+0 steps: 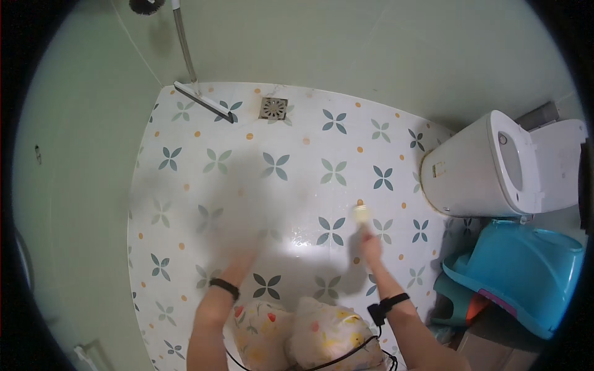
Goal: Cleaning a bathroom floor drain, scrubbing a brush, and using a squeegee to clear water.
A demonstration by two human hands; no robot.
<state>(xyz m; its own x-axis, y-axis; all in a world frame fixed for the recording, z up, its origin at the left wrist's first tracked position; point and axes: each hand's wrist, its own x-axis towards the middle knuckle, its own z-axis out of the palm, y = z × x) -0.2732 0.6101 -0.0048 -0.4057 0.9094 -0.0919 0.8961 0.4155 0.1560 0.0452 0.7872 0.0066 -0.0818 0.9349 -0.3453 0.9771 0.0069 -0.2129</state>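
Note:
My right hand is closed around a small pale yellow brush, its head down at the patterned tile floor. Motion blurs the brush a little, so its bristles do not show clearly. To the left, my left hand reaches low over the floor, with a dark band on its wrist. A hazy blur hides its fingers, and I cannot make out anything in it. Between the hands, a wet patch of floor glints. A strap with a small black box circles my right wrist, and a black cable crosses my flower-print lap.
A floor squeegee leans in the far left corner near a square metal drain. The white toilet stands at the right with its lid raised. Below it are a blue plastic tub and a green-and-orange plastic piece.

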